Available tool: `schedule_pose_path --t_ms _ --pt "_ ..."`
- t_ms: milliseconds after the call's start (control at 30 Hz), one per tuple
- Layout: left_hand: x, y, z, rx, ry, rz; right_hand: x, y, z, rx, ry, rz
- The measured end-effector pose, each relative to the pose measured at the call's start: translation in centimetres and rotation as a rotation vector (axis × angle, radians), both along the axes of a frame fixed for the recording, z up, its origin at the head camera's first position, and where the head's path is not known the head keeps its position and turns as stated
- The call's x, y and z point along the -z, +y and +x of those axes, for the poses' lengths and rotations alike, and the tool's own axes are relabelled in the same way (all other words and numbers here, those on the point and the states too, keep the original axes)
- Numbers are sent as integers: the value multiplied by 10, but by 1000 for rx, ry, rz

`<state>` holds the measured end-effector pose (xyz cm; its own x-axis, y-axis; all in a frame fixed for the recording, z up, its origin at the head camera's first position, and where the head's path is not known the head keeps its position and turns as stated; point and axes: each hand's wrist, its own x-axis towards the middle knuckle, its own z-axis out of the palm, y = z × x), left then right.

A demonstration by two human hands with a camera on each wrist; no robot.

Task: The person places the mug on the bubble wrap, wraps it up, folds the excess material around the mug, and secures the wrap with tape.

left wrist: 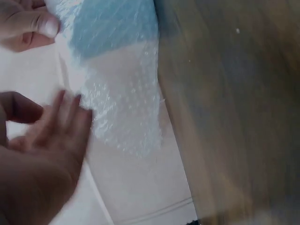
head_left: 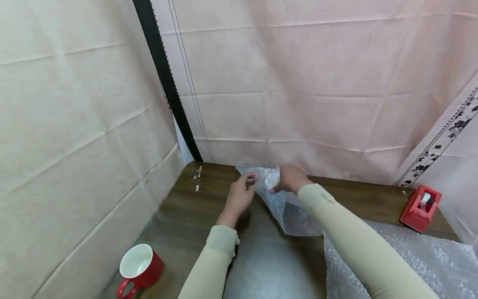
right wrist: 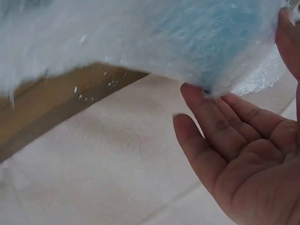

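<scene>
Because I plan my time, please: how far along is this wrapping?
Done, it seems: something bluish already shows through the bubble wrap. In hand: the right hand holds the wrap; the left hand is beside it. Remaining, probably: closing the wrap, whose near end is loose, and perhaps taping; the red tape dispenser stands untouched.

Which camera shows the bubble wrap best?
Head view: it shows bubble wrap both raised and spread on the table. The left wrist view shows a raised portion close up; the right, a partly blurred section.
</scene>
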<state>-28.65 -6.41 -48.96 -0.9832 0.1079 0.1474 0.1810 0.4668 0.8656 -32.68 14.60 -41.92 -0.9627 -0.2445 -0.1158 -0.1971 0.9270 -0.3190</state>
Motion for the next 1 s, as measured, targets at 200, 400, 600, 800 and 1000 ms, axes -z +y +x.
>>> schedule_pose_path --t_ms 200,400,600,800,1000 --pt "3 -25 4 -97 -232 -144 0 3 -5 -64 -5 -38" --pt "14 -36 8 -54 -335 -41 -6 6 -10 -135 -38 7" --pt "30 -38 9 -45 -455 390 -5 9 -13 -190 -73 16" --pt "40 -32 7 -152 -439 555 -8 12 -13 -223 -89 12" --pt "34 -22 12 -257 -208 419 -13 9 -13 -237 -95 20"
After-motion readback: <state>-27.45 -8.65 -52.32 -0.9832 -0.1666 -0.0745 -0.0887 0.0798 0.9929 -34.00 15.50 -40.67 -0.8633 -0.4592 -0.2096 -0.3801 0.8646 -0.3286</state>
